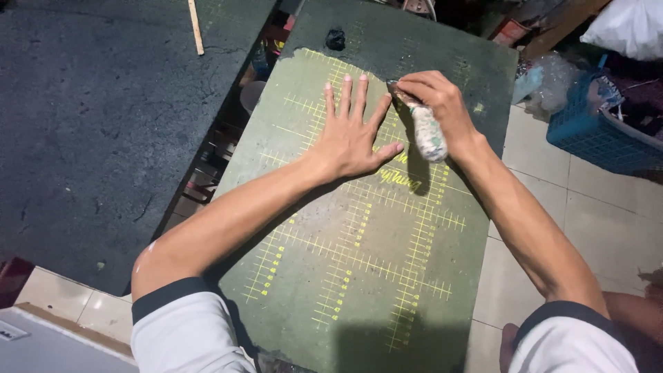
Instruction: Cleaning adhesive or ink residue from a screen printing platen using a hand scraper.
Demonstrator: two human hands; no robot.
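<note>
Under both hands, a big green board [373, 276] ruled with yellow measuring lines, tilted across the gap beside a dark grey slab [103, 124] off to the left hand's side; beyond the right hand, a blue basket [594, 138] on pale floor tiles. On the board, left hand [352, 135] pressed flat with fingers spread wide, right hand [442, 103] just beside it, closed around a cloth-wrapped tool [425, 128], tip down on the surface near the left fingertips. Likely trouble: tip skidding toward the spread fingers under a hard stroke, or board shifting if the flat palm eases
</note>
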